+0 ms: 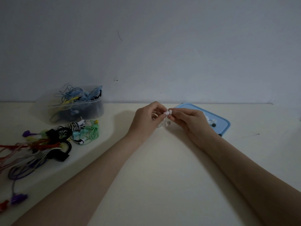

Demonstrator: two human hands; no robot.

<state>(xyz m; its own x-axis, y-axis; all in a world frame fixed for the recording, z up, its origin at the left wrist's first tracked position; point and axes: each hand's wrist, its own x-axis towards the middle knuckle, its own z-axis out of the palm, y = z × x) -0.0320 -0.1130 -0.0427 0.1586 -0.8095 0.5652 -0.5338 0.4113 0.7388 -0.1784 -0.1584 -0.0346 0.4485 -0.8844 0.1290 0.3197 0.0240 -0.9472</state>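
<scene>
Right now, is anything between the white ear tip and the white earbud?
Nothing visible is. The right hand pinches the ear tip right beside the earbud, which the left hand pinches.

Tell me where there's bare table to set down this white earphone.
The widest bare patch of cream table lies between your forearms, this side of the left hand and right hand. Another lies between the clear plastic tub of cables and the left hand. Crowded: the bundled coloured earphones at left, and the blue plastic lid holding ear tips.
</scene>
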